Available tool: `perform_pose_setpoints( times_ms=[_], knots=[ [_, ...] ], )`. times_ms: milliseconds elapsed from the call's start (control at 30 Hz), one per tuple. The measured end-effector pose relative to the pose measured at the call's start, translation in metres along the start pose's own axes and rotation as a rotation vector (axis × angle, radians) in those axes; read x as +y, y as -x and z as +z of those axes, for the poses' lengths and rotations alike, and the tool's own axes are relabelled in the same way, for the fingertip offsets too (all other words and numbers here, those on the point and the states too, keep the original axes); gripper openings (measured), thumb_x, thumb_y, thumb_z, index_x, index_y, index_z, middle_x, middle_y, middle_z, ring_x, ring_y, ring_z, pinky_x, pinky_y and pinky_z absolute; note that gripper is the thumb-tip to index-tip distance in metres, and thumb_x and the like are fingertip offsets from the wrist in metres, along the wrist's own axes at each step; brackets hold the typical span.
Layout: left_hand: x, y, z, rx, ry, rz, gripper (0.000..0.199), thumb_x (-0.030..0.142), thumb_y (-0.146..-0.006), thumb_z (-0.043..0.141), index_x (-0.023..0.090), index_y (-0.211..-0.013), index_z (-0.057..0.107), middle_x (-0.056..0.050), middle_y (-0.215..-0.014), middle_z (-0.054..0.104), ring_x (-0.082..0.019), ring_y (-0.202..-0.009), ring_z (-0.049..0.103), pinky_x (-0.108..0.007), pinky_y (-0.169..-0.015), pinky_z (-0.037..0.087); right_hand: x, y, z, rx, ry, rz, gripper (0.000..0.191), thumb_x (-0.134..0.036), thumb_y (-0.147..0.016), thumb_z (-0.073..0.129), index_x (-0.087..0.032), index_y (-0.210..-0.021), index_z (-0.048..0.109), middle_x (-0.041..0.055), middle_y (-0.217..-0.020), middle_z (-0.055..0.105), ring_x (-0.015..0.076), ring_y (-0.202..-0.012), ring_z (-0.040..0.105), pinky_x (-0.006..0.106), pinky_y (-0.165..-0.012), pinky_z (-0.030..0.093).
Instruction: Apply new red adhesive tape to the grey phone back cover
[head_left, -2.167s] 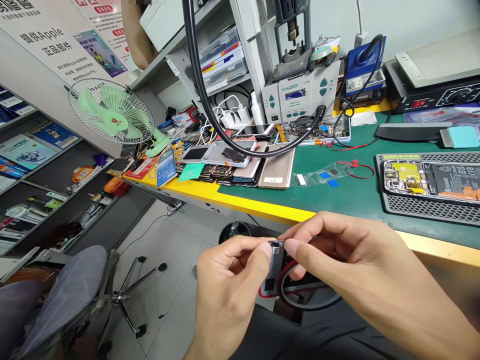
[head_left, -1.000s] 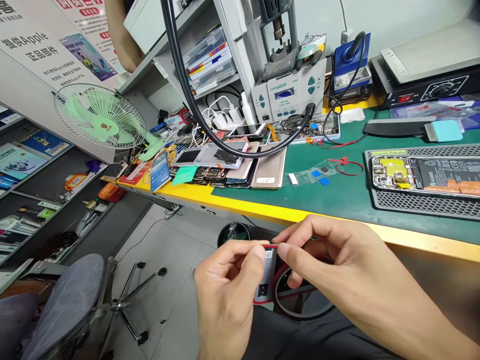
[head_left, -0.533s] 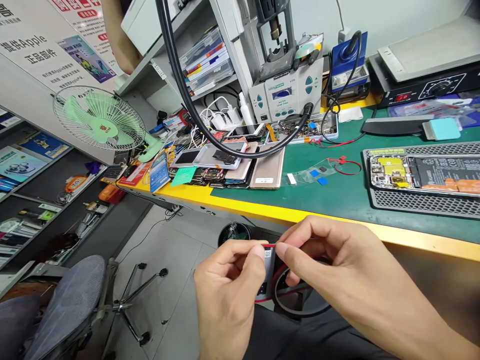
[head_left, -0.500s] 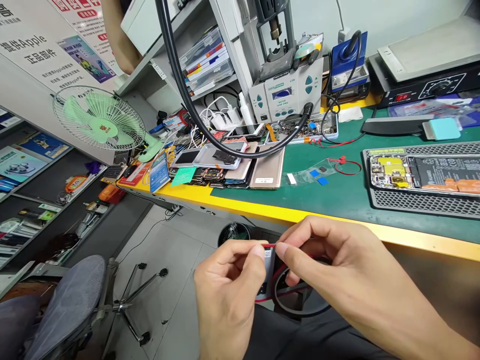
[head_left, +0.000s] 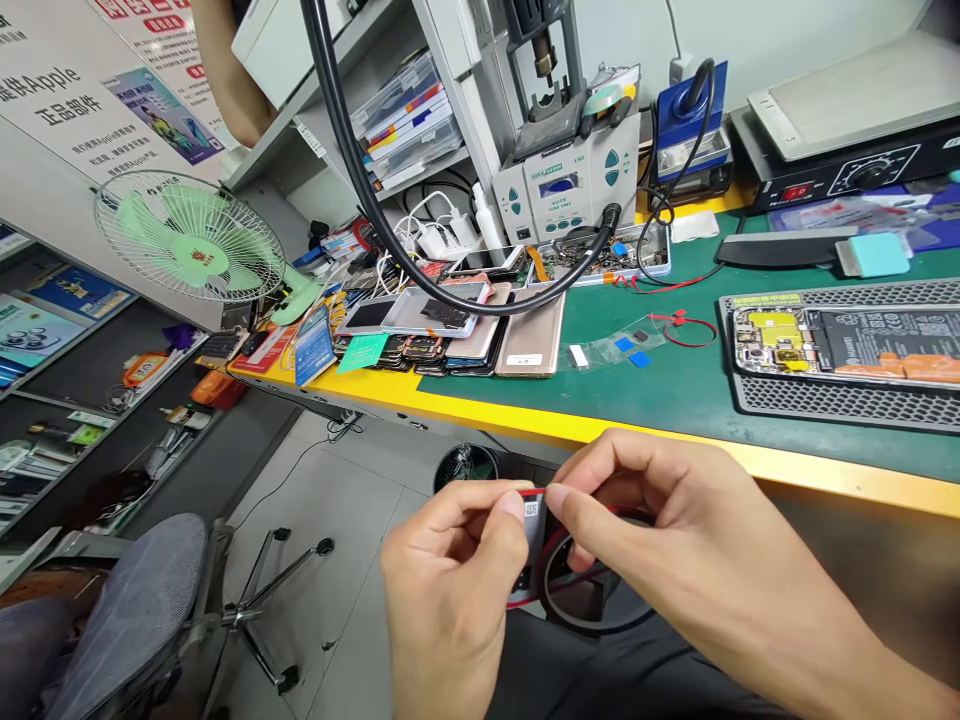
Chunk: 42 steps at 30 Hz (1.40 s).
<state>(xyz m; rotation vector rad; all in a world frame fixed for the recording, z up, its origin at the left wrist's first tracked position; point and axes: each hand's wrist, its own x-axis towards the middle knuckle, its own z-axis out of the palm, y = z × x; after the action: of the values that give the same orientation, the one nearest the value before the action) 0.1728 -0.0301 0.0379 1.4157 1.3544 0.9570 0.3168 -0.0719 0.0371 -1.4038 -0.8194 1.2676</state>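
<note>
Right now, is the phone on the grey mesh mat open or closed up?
Open: no cover over the phone's visible part; its battery and circuit board lie exposed. Its right end runs out of frame.

Looks smooth on the thin red strip (head_left: 533, 491), matt on the green mat (head_left: 660, 405), glossy on the black hose (head_left: 318, 30), plastic on the fan (head_left: 202, 255); shows woven mesh cloth across the chair seat (head_left: 139, 590).
</note>
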Motion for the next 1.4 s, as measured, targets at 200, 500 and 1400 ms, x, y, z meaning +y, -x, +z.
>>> perform_pose_setpoints(
  times_ms=[200,500,1400],
  knots=[
    [0.001,0.001,0.0,-0.012,0.019,-0.013,0.021,0.041,-0.082,0.075,0.021,-0.08,0.083,-0.004,-0.062,0.072,-0.022,-0.057,0.065,-0.029,-0.05,0.05,0.002,-0.001,0.001,0.006,-0.001,-0.012,0.027,-0.046,-0.08,0.067,-0.02,-0.072,0.066,0.0064,-0.068,0.071,0.0222,-0.06,0.068,0.032,-0.056,0.056],
    [-0.003,0.004,0.0,-0.081,0.152,-0.02,0.019,0.034,-0.082,0.083,0.017,-0.088,0.079,-0.007,-0.082,0.078,-0.019,-0.07,0.073,-0.023,-0.065,0.06,0.007,0.0,0.006,0.042,0.006,-0.058,0.023,-0.04,-0.086,0.067,-0.02,-0.074,0.07,0.0044,-0.067,0.073,0.0175,-0.058,0.063,0.026,-0.051,0.05],
    [0.009,-0.01,-0.015,-0.185,-0.075,0.078,0.02,0.038,-0.085,0.081,0.017,-0.085,0.08,-0.005,-0.071,0.075,-0.016,-0.067,0.068,-0.02,-0.057,0.053,0.017,-0.004,-0.005,-0.026,0.158,-0.272,0.014,-0.025,-0.095,0.063,-0.024,-0.086,0.074,0.0,-0.091,0.077,0.0154,-0.073,0.07,0.025,-0.062,0.052]
  ],
)
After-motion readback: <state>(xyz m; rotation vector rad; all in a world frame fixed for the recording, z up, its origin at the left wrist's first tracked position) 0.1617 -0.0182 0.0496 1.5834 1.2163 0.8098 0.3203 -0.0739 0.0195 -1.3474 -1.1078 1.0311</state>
